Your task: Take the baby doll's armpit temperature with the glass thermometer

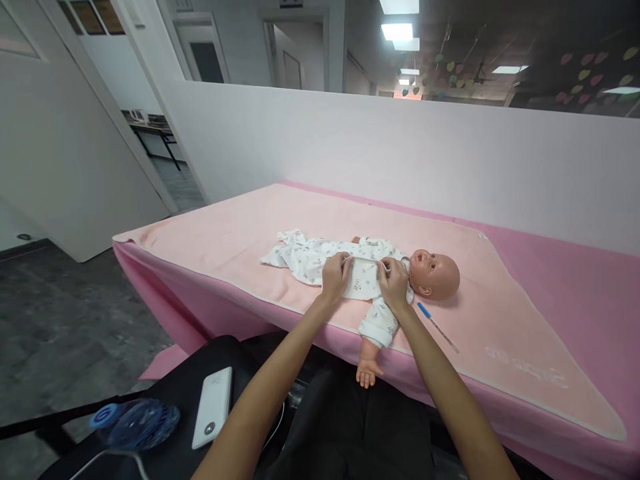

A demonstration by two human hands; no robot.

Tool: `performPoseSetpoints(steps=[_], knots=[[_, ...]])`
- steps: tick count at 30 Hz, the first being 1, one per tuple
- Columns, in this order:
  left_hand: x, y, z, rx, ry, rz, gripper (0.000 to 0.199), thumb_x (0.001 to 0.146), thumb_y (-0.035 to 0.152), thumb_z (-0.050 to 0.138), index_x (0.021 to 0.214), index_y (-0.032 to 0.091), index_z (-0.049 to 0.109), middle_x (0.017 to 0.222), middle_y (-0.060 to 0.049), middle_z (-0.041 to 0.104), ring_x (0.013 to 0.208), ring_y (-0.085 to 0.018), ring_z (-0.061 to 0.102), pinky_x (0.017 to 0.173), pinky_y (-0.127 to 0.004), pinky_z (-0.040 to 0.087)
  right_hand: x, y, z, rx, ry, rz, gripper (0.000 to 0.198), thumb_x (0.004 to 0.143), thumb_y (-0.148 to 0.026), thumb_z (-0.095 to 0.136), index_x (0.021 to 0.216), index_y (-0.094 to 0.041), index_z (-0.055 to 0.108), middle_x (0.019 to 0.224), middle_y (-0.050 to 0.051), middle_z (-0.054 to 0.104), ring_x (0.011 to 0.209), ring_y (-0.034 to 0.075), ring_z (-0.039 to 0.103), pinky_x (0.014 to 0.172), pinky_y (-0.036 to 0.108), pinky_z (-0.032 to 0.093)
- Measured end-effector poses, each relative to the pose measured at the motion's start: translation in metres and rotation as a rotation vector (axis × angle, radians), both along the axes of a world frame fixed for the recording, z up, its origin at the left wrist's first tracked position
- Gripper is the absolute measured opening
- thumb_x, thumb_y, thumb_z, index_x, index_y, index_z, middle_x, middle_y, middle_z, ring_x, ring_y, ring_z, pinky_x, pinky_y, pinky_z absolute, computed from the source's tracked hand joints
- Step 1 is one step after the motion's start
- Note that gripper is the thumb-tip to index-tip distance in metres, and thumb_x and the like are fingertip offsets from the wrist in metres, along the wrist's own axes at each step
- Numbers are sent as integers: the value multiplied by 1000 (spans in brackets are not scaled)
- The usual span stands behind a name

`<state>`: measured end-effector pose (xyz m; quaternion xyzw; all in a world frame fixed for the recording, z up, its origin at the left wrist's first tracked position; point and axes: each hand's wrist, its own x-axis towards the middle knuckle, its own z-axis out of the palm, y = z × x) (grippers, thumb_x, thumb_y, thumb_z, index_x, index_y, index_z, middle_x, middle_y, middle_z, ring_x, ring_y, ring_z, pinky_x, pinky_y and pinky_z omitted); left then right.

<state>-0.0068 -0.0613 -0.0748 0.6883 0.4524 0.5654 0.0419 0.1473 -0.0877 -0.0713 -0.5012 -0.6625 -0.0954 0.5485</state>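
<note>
A baby doll (435, 275) lies on its back across the padded table, head to the right and legs to the left. It wears a white patterned baby outfit (364, 283). My left hand (336, 275) pinches the edge of the outfit's front at the doll's belly. Close to the doll's neck, my right hand (395, 281) grips the same edge, fingers closed. Between both hands the cloth edge runs fairly straight. One doll arm (369, 360) hangs toward me over the table's near edge. My fingertips are partly hidden by the backs of my hands.
A blue-capped pen (437, 327) lies beside the doll's head on the peach mat (225, 233), over a pink cloth (530, 257). On a black chair (215, 360) at lower left are a white power bank (213, 407) and a water bottle (137, 423). A white wall (400, 147) stands behind.
</note>
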Motion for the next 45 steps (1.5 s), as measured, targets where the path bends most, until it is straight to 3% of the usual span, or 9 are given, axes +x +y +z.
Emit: performPoseSetpoints(steps=[7, 14, 22, 29, 45], knots=[[-1, -1, 0, -23, 14, 3, 30, 92, 33, 29, 76, 21, 51, 70, -2, 57, 68, -17, 51, 67, -30, 38, 0, 0, 0, -8, 7, -2, 17, 88, -29, 40, 81, -19, 52, 77, 5, 60, 75, 18, 51, 69, 30, 38], [0, -5, 2, 28, 35, -13, 7, 78, 19, 44, 74, 20, 50, 73, -2, 58, 71, -18, 51, 69, -31, 39, -1, -1, 2, -23, 3, -3, 18, 89, -29, 39, 81, -19, 53, 77, 5, 59, 75, 19, 51, 69, 30, 38], [0, -6, 4, 14, 28, -11, 15, 84, 24, 40, 86, 20, 54, 79, -3, 61, 75, -18, 53, 73, -31, 39, -1, 0, 1, -28, -5, -6, 18, 89, -28, 40, 80, -19, 53, 77, 4, 59, 74, 18, 51, 69, 29, 38], [-1, -7, 4, 81, 106, -56, 22, 71, 17, 47, 91, 20, 55, 82, -1, 62, 76, -18, 53, 76, -32, 38, -1, -1, 2, -46, -4, -12, 18, 89, -27, 40, 81, -19, 53, 77, 5, 60, 75, 18, 51, 69, 30, 37], [0, -5, 4, 75, 83, -16, 9, 76, 20, 44, 82, 21, 51, 78, -3, 61, 76, -18, 54, 72, -32, 39, -1, 0, 1, -34, 1, -12, 18, 88, -29, 40, 81, -19, 53, 76, 5, 60, 75, 19, 51, 69, 30, 38]])
